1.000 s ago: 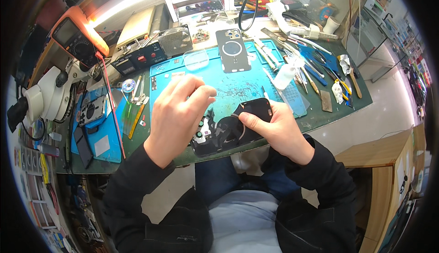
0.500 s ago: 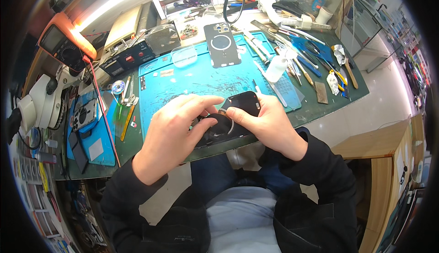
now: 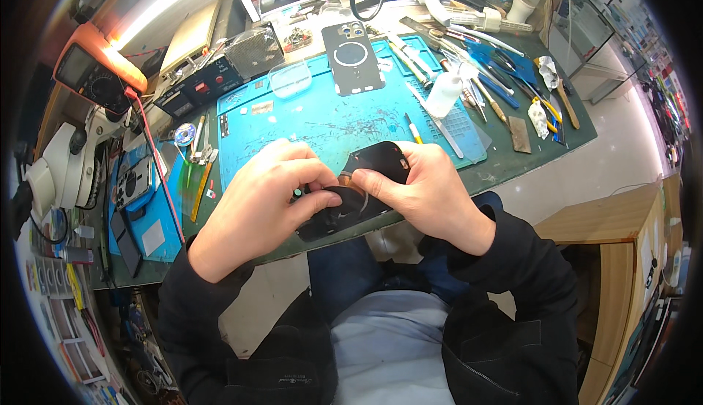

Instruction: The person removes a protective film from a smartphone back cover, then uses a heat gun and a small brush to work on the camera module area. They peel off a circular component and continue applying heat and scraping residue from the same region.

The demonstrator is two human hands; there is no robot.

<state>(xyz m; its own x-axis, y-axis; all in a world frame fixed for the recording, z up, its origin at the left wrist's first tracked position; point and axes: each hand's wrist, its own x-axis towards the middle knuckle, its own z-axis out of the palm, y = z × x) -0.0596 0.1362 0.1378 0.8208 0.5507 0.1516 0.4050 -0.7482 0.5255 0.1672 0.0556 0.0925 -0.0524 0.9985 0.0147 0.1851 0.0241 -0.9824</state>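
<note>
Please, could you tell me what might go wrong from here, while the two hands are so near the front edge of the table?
1. The right hand grips a black part near the front edge of the table; if the grip loosens, it might fall.
2. A thin grey strip curves between that hand and the left hand; an uneven pull could crease it.
3. The white bottle stands beyond the right hand; a careless sweep could perhaps tip it.

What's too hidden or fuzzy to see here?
Head view:
What the left hand pinches, if anything: its own grip hides it.
Far side of the black piece: turned away in the right hand.
White microscope: left end lost in the dark rim.
Far-right goods: blurred, tiny.
</note>
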